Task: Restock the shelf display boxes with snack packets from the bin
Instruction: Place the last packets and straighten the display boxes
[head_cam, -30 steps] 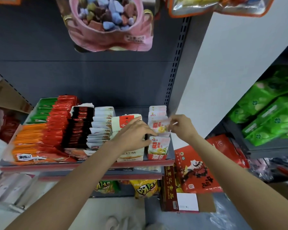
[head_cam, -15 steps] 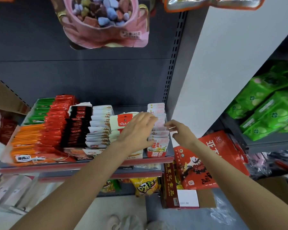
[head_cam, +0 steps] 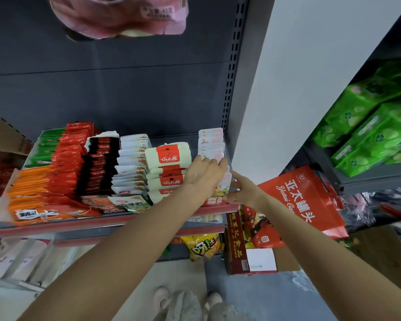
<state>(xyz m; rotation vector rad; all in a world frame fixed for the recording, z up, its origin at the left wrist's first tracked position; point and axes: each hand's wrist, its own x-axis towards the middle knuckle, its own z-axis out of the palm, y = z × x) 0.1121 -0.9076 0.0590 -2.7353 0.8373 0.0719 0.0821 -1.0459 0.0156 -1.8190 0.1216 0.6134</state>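
A person faces a shelf (head_cam: 116,224) crowded with rows of snack packets standing in display boxes. Both hands work at the rightmost row, a file of small pink-and-white packets (head_cam: 212,144) standing on edge in a red-fronted box (head_cam: 214,201) by the shelf's right end. The left hand (head_cam: 205,173) lies over the packets' top edges, fingers fairly straight and pressing rather than gripping. The right hand (head_cam: 242,192) rests against the row's right side, forefinger extended, holding nothing. No bin can be made out.

These packets look light, thin and floppy, with slick film that probably slides easily. A row like this likely topples or fans out when pushed. A good hold would be a pinch on the flat sealed top edge, or squeezing several together by their faces.
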